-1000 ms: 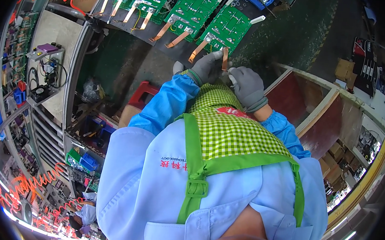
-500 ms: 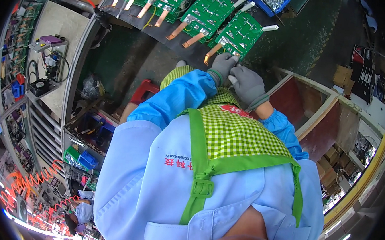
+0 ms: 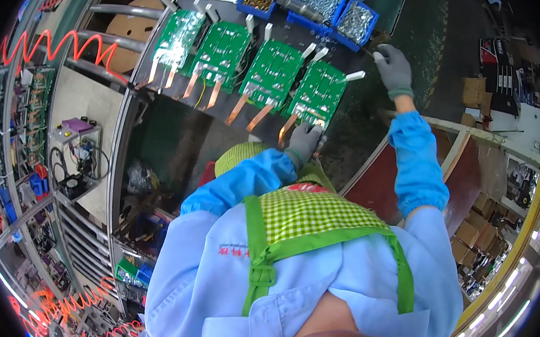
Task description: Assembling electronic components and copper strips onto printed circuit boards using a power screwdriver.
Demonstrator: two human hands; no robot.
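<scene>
Several green circuit boards with copper strips lie in a row on the dark bench; the rightmost board [image 3: 318, 93] is nearest me. My left hand [image 3: 303, 142], in a grey glove, rests on that board's near edge, fingers pressing it beside a copper strip [image 3: 287, 129]. My right hand [image 3: 393, 67], also gloved, is stretched out to the far right of the boards, beside the blue bins of screws [image 3: 354, 23]. Its fingers are curled around a small dark object I cannot make out.
Blue bins of metal screws [image 3: 322, 0] stand at the far edge of the bench. A red coiled hose [image 3: 53, 50] hangs at left, above shelves of parts. A wooden-framed red tray [image 3: 381, 189] sits at right, with cardboard boxes [image 3: 485, 221] beyond.
My right hand left the board and reached out to the far right by the bins. My left hand stayed on the rightmost board. The view shifted, showing more of the bench.
</scene>
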